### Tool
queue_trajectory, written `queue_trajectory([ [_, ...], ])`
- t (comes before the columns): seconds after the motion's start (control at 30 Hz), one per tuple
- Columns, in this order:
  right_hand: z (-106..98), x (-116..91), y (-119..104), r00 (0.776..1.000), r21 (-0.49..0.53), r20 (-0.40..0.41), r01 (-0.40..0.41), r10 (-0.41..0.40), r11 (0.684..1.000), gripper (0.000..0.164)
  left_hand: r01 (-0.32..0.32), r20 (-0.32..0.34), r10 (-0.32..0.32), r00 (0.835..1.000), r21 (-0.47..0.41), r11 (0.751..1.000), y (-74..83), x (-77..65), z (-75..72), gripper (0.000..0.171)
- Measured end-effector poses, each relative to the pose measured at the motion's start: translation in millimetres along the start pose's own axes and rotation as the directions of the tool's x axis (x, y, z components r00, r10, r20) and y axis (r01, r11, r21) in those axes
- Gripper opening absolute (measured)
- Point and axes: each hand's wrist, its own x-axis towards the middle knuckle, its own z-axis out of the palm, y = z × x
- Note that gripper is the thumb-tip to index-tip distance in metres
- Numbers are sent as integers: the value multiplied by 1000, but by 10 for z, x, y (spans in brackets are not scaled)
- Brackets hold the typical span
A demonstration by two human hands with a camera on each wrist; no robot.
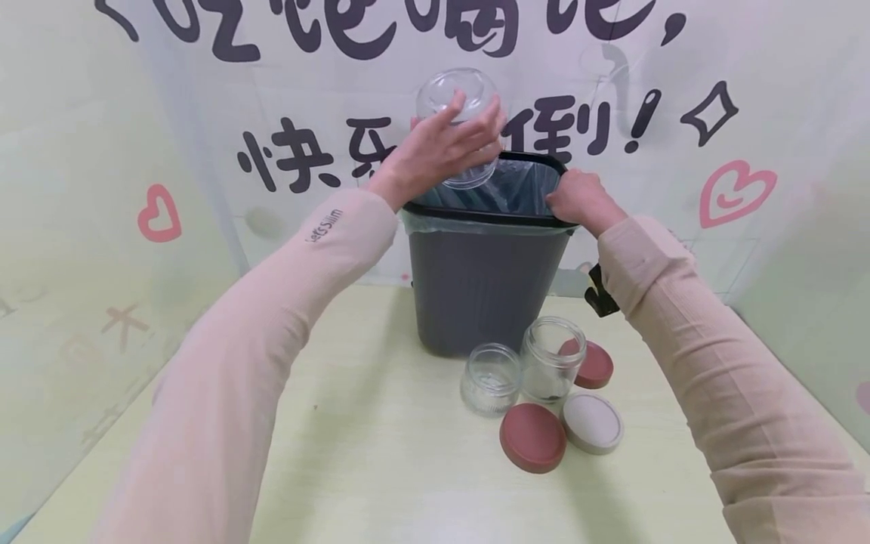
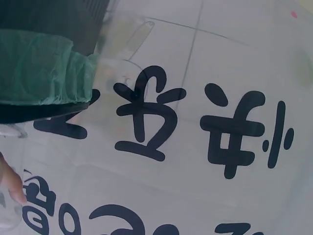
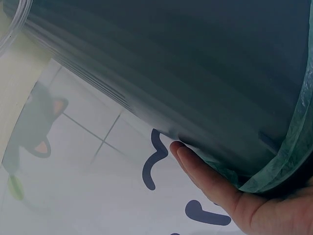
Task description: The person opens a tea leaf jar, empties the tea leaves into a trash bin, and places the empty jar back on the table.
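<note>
My left hand [image 1: 448, 140] grips a clear glass jar [image 1: 458, 87] over the left side of the grey trash bin [image 1: 485, 287]. The jar is turned upside down, its mouth low at the bin's opening. At the left edge of the left wrist view, a finger [image 2: 12, 183] lies against the glass. On the bin's right side, my right hand [image 1: 581, 198] holds the black rim [image 1: 492, 217]. Seen from the right wrist, fingers [image 3: 208, 176] reach along the bin's outer wall below the rim. A thin translucent bag [image 1: 523, 185] lines the bin and folds over its edge.
Before the bin stand a short open glass jar [image 1: 491, 381] and a taller one [image 1: 553, 363]. Two red lids [image 1: 533, 438] and a whitish lid [image 1: 593, 423] lie around them. Behind the bin rises a wall covering [image 1: 326, 242] with dark lettering.
</note>
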Motion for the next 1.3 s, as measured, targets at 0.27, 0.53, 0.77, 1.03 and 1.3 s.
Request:
queue_trajectory([
  [0.27, -15, -2, -13, 1000, -15, -6, -2, 2, 1000, 41, 284, 51, -287, 957, -381, 880, -108, 25, -6, 56],
  [0.53, -4, -16, -8, 1000, 15, -6, -11, 11, 1000, 38, 628, 463, -437, 771, -667, 401, -217, -39, -99, 73],
  [0.77, 17, -28, -13, 999, 73, -20, -38, 39, 997, 36, 801, 788, -382, 483, -574, -172, -264, -235, -82, 93],
  [1.03, 42, -29, 12, 998, 84, -55, -28, 33, 996, 30, 690, 938, -222, 266, -346, -636, -240, -574, -88, 95],
  [1.3, 58, -37, 22, 996, 133, -57, -58, 66, 989, 41, 540, 955, -210, 210, -292, -789, -106, -950, -134, 93],
])
